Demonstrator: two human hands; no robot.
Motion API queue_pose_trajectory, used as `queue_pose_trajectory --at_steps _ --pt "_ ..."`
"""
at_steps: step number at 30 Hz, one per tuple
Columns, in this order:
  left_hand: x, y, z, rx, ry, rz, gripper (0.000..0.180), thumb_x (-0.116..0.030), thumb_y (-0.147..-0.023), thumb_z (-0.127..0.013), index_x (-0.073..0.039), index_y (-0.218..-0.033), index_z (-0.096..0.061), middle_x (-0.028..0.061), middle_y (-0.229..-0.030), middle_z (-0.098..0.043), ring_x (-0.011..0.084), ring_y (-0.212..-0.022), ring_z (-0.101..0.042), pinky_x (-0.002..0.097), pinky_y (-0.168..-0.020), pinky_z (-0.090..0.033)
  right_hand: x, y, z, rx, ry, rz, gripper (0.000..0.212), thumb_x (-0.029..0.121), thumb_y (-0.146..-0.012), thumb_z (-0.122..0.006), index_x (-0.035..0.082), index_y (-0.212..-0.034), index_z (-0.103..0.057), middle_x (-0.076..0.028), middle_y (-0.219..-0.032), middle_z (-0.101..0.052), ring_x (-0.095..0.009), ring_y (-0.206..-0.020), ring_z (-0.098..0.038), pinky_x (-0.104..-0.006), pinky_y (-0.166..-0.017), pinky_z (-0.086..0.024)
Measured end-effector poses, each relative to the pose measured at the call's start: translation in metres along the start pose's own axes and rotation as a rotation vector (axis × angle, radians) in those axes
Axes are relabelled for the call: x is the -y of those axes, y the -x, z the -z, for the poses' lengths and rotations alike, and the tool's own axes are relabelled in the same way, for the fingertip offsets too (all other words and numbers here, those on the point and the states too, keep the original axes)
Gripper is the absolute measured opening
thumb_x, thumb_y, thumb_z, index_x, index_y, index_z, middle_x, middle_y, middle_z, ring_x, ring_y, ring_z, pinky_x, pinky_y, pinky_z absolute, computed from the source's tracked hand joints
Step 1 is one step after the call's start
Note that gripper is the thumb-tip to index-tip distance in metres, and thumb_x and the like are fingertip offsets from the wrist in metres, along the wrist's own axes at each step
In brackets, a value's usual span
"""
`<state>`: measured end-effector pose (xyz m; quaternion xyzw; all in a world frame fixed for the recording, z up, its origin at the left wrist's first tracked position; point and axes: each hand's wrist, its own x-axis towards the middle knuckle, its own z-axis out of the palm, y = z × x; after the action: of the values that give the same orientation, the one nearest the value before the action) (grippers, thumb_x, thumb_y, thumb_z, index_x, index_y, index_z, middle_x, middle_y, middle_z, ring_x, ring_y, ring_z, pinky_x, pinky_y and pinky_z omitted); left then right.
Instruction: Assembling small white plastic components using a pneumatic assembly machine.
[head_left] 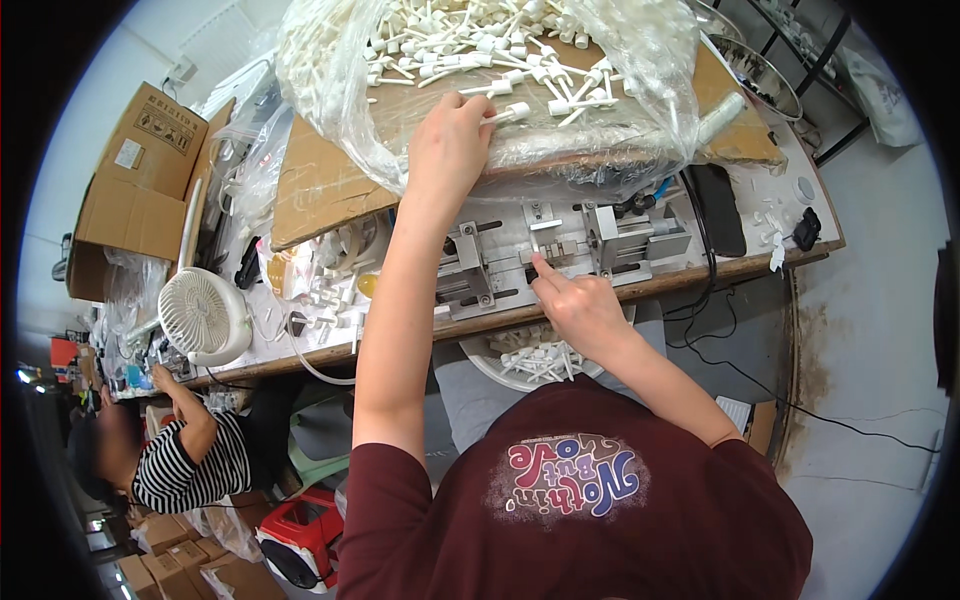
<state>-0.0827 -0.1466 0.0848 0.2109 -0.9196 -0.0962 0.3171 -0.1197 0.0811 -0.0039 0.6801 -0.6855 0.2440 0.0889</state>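
My left hand (450,143) reaches over the cardboard sheet, its fingers pinched around the thin stem of a white plastic piece (515,111) with a wider cylindrical head. Beyond it, many similar white plastic pieces (480,48) lie heaped in an open clear plastic bag (340,80). My right hand (582,308) is at the metal fixture (600,238) on the table. Its index finger is stretched out, the tip touching the small clamp in the fixture's middle by a white part (536,240); the other fingers curl under and are partly hidden.
A white basin (490,362) of white pieces sits at my lap. A white fan (205,315) and cardboard box (145,185) stand left; a co-worker in a striped shirt (195,460) sits beyond. Black cables (708,255) hang over the table edge (790,258) at right.
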Motion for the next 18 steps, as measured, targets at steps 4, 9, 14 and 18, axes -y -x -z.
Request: queue_pose_trajectory --at_steps 4,9,14,18 --pt "0.001 0.007 0.006 -0.103 0.15 -0.033 0.018 -0.002 -0.084 -0.063 -0.007 -0.098 -0.073 0.0116 -0.099 -0.068 0.0288 -0.083 -0.066 0.0354 -0.075 -0.051 -0.003 0.004 0.001 -0.048 -0.032 0.013 0.012 0.006 -0.069 -0.065 0.002 -0.077 -0.056 -0.021 -0.116 -0.066 -0.023 -0.055 -0.066 -0.0304 -0.051 -0.053" --pt "0.001 0.014 0.016 -0.149 0.305 0.028 0.033 0.007 -0.082 -0.06 -0.011 -0.106 -0.074 0.0101 -0.103 -0.069 0.0229 -0.084 -0.068 0.0311 -0.073 -0.052 0.0 0.0 0.032 -0.064 -0.334 0.018 0.024 0.018 -0.076 -0.075 0.004 -0.092 -0.063 -0.016 -0.11 -0.068 -0.019 -0.067 -0.067 -0.0276 -0.059 -0.054" --pt "-0.048 0.049 0.039 -0.124 0.393 0.014 0.041 0.01 -0.08 -0.057 -0.012 -0.11 -0.074 0.0097 -0.107 -0.068 0.0206 -0.086 -0.067 0.0296 -0.073 -0.052 0.003 -0.01 0.06 -0.171 -1.071 -0.521 0.04 0.027 -0.087 -0.073 0.002 -0.115 -0.059 -0.013 -0.1 -0.067 -0.012 -0.07 -0.065 -0.0248 -0.058 -0.052" --pt "-0.073 0.098 0.026 -0.074 0.503 -0.078 0.043 0.014 -0.076 -0.056 -0.009 -0.108 -0.073 0.0097 -0.106 -0.066 0.0191 -0.079 -0.064 0.0285 -0.067 -0.05 0.002 -0.022 0.078 -0.308 -1.79 -0.634 0.03 0.012 -0.093 -0.063 -0.001 -0.12 -0.057 -0.012 -0.094 -0.066 -0.011 -0.063 -0.061 -0.0243 -0.055 -0.052"
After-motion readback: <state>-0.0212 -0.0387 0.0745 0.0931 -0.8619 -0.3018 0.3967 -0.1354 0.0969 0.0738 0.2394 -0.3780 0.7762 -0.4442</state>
